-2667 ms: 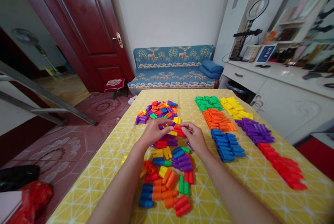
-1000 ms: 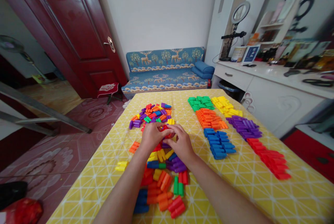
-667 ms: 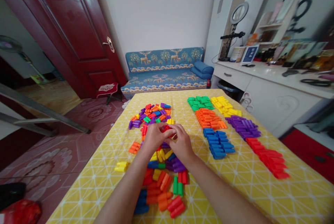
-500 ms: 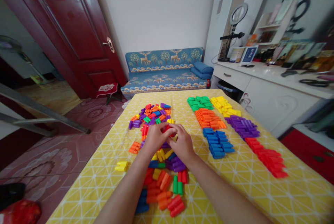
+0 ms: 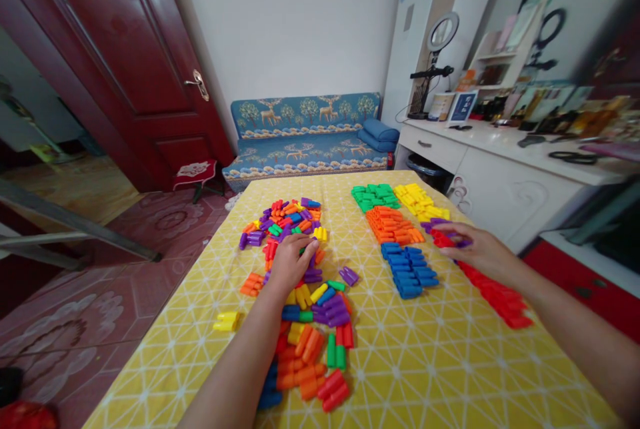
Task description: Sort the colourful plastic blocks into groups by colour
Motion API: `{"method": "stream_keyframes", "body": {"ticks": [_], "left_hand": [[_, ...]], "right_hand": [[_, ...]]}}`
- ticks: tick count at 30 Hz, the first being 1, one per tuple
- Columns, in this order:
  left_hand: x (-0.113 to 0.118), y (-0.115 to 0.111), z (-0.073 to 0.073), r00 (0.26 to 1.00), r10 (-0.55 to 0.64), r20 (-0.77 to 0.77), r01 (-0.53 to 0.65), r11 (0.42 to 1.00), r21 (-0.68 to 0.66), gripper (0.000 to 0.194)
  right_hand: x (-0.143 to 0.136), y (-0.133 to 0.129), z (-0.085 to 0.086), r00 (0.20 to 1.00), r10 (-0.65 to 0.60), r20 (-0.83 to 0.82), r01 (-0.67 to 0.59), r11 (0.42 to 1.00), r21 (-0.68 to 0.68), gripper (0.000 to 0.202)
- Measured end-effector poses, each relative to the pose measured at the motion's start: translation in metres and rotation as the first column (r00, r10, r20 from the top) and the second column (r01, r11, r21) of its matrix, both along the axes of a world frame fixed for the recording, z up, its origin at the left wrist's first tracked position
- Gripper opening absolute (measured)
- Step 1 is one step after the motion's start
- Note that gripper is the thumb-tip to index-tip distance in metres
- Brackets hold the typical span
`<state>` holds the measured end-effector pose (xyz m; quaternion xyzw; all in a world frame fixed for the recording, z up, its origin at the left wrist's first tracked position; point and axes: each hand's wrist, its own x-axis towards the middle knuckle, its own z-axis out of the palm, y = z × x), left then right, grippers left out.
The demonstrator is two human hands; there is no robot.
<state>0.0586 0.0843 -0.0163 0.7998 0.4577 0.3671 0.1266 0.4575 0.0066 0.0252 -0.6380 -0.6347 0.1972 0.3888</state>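
Head view: The blue group (image 5: 407, 272) on the tablecloth (image 5: 320, 379) is taken as the landmark. The right hand (image 5: 473, 249) is found to the right of the blue group, slightly beyond it, and a red piece (image 5: 442, 238) is pinched between thumb and fingers. The purple group (image 5: 434, 224), also right of the blue group and a little beyond, is partly hidden by that hand; the red group (image 5: 495, 296) is laid to the right of the blue group. The orange group (image 5: 393, 224) is set just beyond the blue group.

The left hand (image 5: 293, 259) is noted well to the left of the blue group, among the mixed pieces (image 5: 287, 216). Its fingers are curled, but whether anything is pinched there cannot be determined, the fingertips being largely masked.

The step in hand is judged to be the handling of the red piece by the right hand. A light pinch on its sides is advised, with the wrist kept high so that the purple pieces are not brushed. Any lowering should be done flat and in line with the red row, and the fingers should be parted only once the piece is fully supported
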Motion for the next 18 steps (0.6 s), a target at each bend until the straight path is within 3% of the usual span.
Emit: {"method": "stream_keyframes", "body": {"ticks": [3, 6, 9, 18], "left_hand": [[0.0, 0.003, -0.003, 1.0, -0.002, 0.008, 0.002, 1.0, -0.023, 0.04], [-0.002, 0.005, -0.004, 1.0, -0.01, 0.014, 0.01, 0.999, -0.044, 0.04], [-0.003, 0.006, -0.005, 1.0, -0.015, 0.024, 0.016, 0.999, -0.048, 0.041], [-0.004, 0.008, -0.011, 1.0, -0.004, 0.008, 0.004, 0.999, -0.052, 0.043]], "right_hand": [[0.053, -0.017, -0.01, 0.999, -0.037, 0.027, 0.041, 0.983, -0.178, 0.056], [0.081, -0.027, -0.024, 0.998, 0.012, 0.058, -0.002, 0.986, -0.168, 0.05], [0.089, -0.029, -0.03, 0.995, 0.035, 0.098, -0.02, 0.988, -0.15, 0.044], [0.083, -0.022, -0.029, 0.979, 0.074, 0.188, -0.037, 0.98, -0.194, 0.043]]}}
